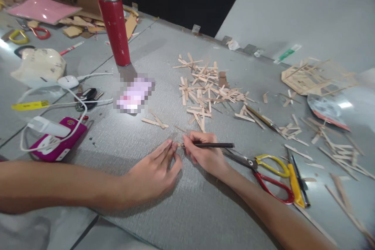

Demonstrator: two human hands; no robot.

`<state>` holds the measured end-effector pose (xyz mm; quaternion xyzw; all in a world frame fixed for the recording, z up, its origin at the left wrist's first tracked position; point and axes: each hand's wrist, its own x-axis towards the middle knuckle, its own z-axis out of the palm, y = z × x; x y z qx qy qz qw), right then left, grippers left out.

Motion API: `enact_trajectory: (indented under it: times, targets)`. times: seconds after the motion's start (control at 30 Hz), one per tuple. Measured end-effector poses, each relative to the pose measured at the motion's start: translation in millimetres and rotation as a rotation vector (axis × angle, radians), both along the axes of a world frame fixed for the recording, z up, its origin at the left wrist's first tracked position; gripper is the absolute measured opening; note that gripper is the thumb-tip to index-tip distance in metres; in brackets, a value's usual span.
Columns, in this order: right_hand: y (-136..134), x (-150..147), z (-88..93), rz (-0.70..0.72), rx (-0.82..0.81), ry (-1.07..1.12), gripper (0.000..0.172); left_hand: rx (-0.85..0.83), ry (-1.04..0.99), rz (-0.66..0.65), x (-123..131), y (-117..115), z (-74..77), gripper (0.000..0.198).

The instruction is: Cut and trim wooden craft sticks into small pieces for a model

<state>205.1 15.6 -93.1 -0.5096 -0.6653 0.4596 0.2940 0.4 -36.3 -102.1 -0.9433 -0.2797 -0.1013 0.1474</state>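
My right hand (206, 153) grips a dark pencil (215, 145), its tip pointing left toward my left fingertips. Close beside it, my left hand (158, 170) rests on the grey table with thumb and fingers pressed together; whatever they pinch is too small or too hidden to make out. Just beyond the hands lie a few loose wooden sticks (154, 122). A pile of short wooden sticks (205, 82) spreads farther back. Scissors (272, 179) with one yellow and one red handle lie to the right of my right hand, their blades partly behind my wrist.
A red bottle (115, 31) stands at the back left, near a blurred-out phone (136, 94). Cables and a magenta extension block (63, 138) lie left. On the right are a yellow cutter (295, 185), a brush (265, 120), stick pieces and a wooden stick frame (313, 76).
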Motion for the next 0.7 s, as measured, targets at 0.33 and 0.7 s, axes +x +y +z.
enact_trajectory:
  times: [0.33, 0.7]
  targets:
    - [1.9, 1.7, 2.7, 0.032, 0.044, -0.049, 0.045, -0.002, 0.014, 0.004, -0.5, -2.1, -0.5, 0.039]
    - [5.7, 1.6, 4.0, -0.011, -0.093, 0.011, 0.042, -0.015, 0.009, -0.009, 0.1, -0.6, 1.5, 0.039]
